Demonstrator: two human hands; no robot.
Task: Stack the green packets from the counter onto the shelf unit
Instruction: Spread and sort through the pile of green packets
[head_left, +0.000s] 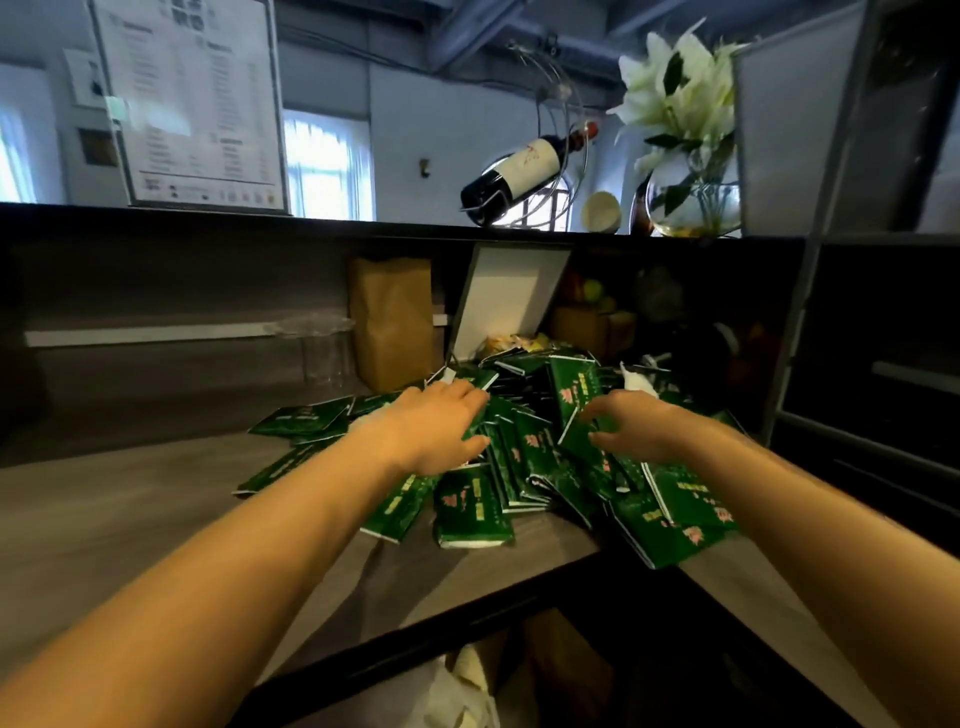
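Note:
A loose heap of green packets (475, 506) lies on the grey wood counter (130, 519), in the corner under a raised ledge. My left hand (434, 423) reaches over the heap's left side, its fingers nearly straight and touching the top packets. My right hand (636, 423) is at the heap's right side, where thumb and fingers pinch the edge of a tilted green packet (574, 395). The dark shelf unit (883, 374) stands at the right, and its inside is too dim to make out.
A brown paper bag (392, 325) and a leaning white board (506, 299) stand behind the heap. On the ledge above are a wine bottle in a wire holder (519, 174), a vase of white lilies (685, 156) and a framed menu (192, 104). The counter's front edge cuts diagonally below the heap.

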